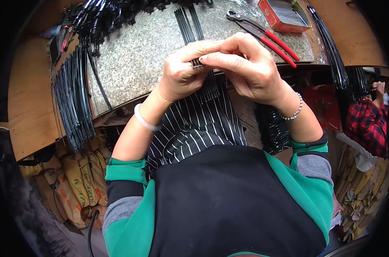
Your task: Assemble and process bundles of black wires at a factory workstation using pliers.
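My left hand (183, 70) is closed around a bundle of thin black rods, which look like umbrella ribs (210, 91). The bundle runs from the worktop, under my hands, toward the striped apron (192, 122). Close against it, my right hand (254, 68) has its thumb and forefinger pinched together at the bundle. What that pinch holds is too small to make out. A thin pale line, perhaps wire, crosses the ribs between the hands. Beyond my right hand lie pliers (267, 37) with red handles and dark jaws.
A red open box (284, 17) of thin silvery pieces stands at the far right. More black ribs (72, 98) hang over the left edge, others (329, 47) over the right. Dark rods with fittings (104, 19) pile up at the back left. A co-worker's checked sleeve (368, 126) shows at right.
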Demonstrator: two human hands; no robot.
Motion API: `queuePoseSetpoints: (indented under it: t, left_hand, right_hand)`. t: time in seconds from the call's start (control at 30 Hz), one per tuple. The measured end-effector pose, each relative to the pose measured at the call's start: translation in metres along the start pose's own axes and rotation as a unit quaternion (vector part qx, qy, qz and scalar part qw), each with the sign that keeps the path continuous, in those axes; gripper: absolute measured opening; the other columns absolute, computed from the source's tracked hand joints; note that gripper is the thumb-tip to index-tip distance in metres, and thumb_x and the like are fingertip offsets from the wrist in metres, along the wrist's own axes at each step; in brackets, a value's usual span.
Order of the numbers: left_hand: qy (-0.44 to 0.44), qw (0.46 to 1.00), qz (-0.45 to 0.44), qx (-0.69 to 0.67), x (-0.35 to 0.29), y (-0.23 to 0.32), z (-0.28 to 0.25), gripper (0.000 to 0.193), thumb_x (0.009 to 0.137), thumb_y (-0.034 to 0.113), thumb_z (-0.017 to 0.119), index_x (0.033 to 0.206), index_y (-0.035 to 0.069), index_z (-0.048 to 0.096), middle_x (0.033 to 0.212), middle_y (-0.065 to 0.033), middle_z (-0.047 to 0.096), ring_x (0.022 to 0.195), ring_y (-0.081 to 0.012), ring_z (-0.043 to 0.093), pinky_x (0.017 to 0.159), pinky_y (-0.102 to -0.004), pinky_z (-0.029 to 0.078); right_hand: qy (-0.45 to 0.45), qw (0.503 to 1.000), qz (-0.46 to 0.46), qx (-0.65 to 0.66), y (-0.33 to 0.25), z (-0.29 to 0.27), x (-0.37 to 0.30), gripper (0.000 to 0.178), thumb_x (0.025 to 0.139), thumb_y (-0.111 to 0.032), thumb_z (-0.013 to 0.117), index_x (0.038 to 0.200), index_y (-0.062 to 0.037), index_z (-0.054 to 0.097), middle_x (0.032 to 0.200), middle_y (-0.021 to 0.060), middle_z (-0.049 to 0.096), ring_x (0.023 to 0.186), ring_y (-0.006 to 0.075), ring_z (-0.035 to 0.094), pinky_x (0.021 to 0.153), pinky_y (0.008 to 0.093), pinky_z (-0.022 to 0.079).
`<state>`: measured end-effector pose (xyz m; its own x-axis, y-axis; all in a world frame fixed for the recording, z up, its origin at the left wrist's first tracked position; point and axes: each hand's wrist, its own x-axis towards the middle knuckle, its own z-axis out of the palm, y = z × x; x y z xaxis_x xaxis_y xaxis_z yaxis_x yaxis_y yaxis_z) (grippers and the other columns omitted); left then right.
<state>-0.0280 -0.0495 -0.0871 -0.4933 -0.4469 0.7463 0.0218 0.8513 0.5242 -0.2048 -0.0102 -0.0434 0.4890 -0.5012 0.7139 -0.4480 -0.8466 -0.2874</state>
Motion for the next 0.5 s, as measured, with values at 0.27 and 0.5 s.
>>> queuePoseSetpoints:
  t: [0.27, 0.5]
  left_hand:
    - [-0.083, 0.994, -0.009, 0.068, 0.009, 0.013, -0.008, 0.023, 0.064, 0.001, 0.070, 0.086, -0.001, 0.063, 0.106, -0.0165, 0.061, 0.100, -0.0321, 0.059, 0.082, -0.0350, 0.050]
    - [-0.112, 0.973, -0.191, -0.069, -0.006, 0.002, -0.010, 0.035, 0.070, 0.004, 0.064, 0.102, 0.003, 0.050, 0.121, -0.0176, 0.050, 0.119, -0.0311, 0.044, 0.097, -0.0396, 0.038]
  right_hand:
    - [-0.016, 1.000, -0.010, -0.002, -0.008, -0.001, 0.009, 0.029, 0.069, -0.001, 0.067, 0.098, -0.0053, 0.062, 0.084, 0.0078, 0.052, 0.066, 0.0196, 0.054, 0.055, 0.0297, 0.046]
    - [-0.109, 0.992, 0.065, 0.002, -0.029, -0.008, 0.005, 0.020, 0.070, -0.006, 0.068, 0.086, -0.0034, 0.056, 0.082, 0.0085, 0.050, 0.064, 0.0221, 0.056, 0.054, 0.0324, 0.046]
